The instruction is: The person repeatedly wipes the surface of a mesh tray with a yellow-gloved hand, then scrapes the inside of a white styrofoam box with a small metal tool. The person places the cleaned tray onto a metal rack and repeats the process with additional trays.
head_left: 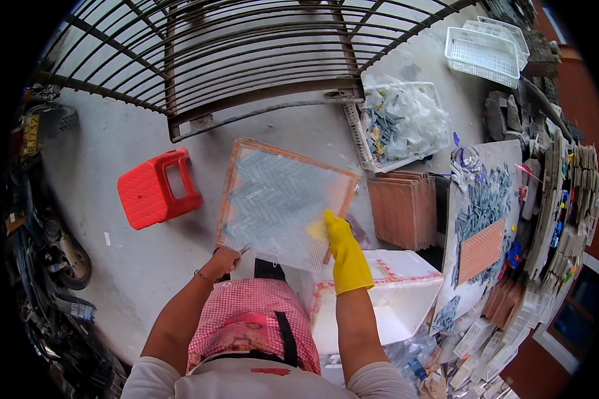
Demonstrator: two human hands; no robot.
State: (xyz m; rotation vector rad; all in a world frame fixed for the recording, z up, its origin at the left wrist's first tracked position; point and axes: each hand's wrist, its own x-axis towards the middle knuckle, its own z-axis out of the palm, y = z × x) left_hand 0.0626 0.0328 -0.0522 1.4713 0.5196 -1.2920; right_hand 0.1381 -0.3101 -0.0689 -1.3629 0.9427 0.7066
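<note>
In front of me is a shallow orange-brown tray [229, 193] with narrow grey tile strips [266, 189] laid in a zigzag pattern. A white mesh sheet [289, 256] lies over them and overhangs the tray's near edge. My left hand [227, 259], bare, is closed at the near left corner; a thin pointed thing sticks out by its fingers, too small to name. My right hand [343, 249], in a yellow rubber glove, grips the tray's right side. Its fingertips show yellow through the mesh.
A red stool [153, 189] stands left, a barred metal rack [266, 96] ahead. At right are a crate [359, 136] of strips and plastic, stacked ribbed trays [402, 209], a board [472, 156] with loose strips, and a white foam box [379, 312]. Motorbikes [60, 259] line the far left.
</note>
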